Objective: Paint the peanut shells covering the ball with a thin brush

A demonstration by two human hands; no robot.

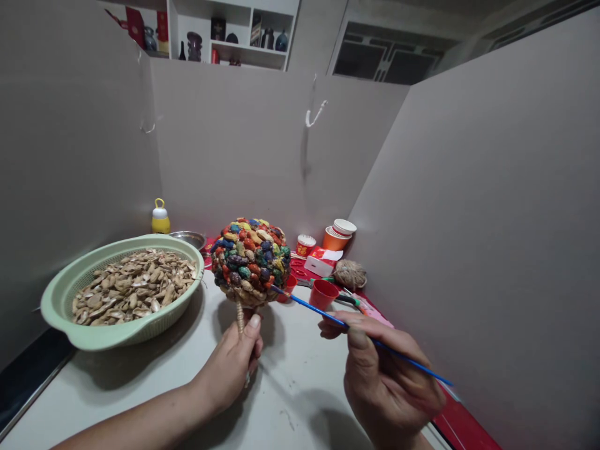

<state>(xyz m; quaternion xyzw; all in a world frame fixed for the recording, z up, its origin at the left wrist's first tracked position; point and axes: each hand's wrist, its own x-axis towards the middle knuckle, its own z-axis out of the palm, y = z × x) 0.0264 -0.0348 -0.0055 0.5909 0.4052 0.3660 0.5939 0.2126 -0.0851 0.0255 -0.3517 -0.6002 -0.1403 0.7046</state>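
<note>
My left hand [234, 365] is closed around a twine-wrapped stick [240, 315] that carries a ball of painted shells [250, 261] in red, blue, yellow and green. It holds the ball upright above the white table [290, 400]. My right hand [382, 378] pinches a thin blue paintbrush [328, 317]. The brush tip touches the lower right side of the ball.
A pale green colander [84, 334] full of unpainted shells sits at the left. Behind the ball are a small red cup [324, 294], a twine ball [349, 273], orange paper cups [338, 236], a white box [321, 261] and a yellow bottle [160, 217]. Grey partition walls enclose the table.
</note>
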